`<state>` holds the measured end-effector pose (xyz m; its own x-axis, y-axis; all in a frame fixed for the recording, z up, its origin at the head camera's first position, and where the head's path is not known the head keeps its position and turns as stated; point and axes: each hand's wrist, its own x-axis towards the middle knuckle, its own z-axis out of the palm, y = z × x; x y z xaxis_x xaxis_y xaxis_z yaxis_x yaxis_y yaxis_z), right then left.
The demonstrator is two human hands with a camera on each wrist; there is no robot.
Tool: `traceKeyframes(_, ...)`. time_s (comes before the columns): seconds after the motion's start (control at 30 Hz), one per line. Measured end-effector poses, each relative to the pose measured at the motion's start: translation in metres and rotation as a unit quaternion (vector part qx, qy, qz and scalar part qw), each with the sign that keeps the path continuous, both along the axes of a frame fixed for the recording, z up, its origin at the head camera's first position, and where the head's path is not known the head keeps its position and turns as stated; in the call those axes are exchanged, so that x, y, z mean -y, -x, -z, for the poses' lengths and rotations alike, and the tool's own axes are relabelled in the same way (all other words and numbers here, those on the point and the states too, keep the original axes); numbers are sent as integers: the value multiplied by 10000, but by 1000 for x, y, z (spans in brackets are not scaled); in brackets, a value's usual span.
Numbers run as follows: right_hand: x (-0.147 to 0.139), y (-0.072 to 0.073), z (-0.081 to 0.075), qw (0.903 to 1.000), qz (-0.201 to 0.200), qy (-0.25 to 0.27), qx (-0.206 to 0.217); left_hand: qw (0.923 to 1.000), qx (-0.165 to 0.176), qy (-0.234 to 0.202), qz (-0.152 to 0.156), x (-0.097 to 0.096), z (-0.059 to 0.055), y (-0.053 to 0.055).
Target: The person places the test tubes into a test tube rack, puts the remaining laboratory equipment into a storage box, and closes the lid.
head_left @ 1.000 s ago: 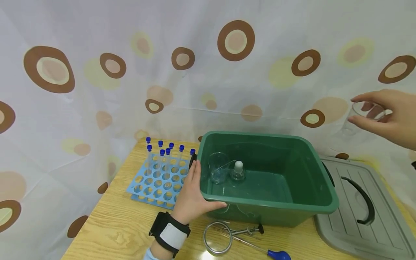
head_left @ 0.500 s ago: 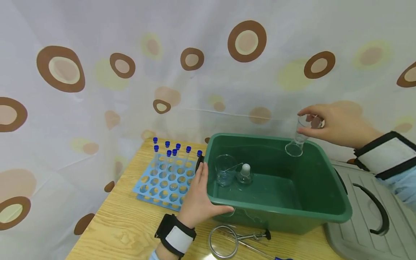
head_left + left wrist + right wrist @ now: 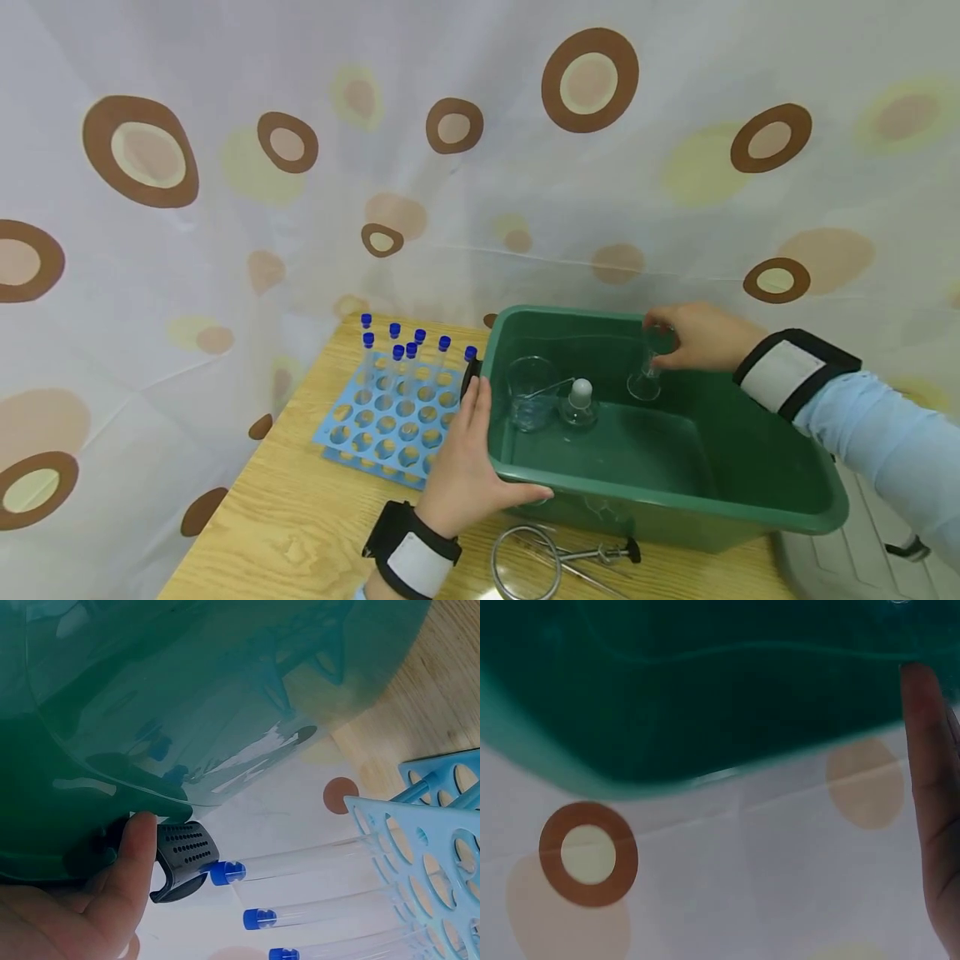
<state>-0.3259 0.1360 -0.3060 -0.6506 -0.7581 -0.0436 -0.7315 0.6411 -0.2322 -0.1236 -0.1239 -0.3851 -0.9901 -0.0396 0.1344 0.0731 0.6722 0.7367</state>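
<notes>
My right hand (image 3: 697,335) reaches over the back of a green plastic bin (image 3: 645,493). It holds a clear footed glass (image 3: 647,382) near the top, its flared round base hanging low inside the bin. A left hand (image 3: 465,467) rests against the bin's left front corner, fingers straight along the side and thumb over the front rim. In the left wrist view a finger touches the bin beside its black handle clip (image 3: 186,851). Inside the bin stand a clear beaker (image 3: 531,412) with a thin rod leaning in it and a small alcohol lamp (image 3: 579,407) with a white cap.
Left of the bin, a blue rack (image 3: 363,433) holds several blue-capped test tubes (image 3: 400,371). A metal ring clamp (image 3: 528,562) and thin rods lie before the bin. A grey lid (image 3: 832,542) lies at right. A patterned curtain (image 3: 480,192) hangs behind.
The right hand has come leftward and down with the footed glass, from over the grey lid to inside the bin. The left hand keeps its place on the corner; the view has shifted slightly.
</notes>
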Motion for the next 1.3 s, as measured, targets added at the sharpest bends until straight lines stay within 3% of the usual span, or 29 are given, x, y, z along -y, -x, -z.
traceKeyframes(0.3,14,-5,28,9983,-116,-433,367,10000,13,-61,-35,-3,-6,-12)
traceKeyframes(0.5,17,-10,41,9983,-145,-441,351,10000,12,15,10,-7,-10,-19)
traceKeyframes(0.77,17,-13,46,9986,-171,-332,372,10000,10,84,3,-10,-13,-25)
traceKeyframes(1.3,16,-15,53,9986,-211,-402,284,10000,13,53,16,-10,-15,-25)
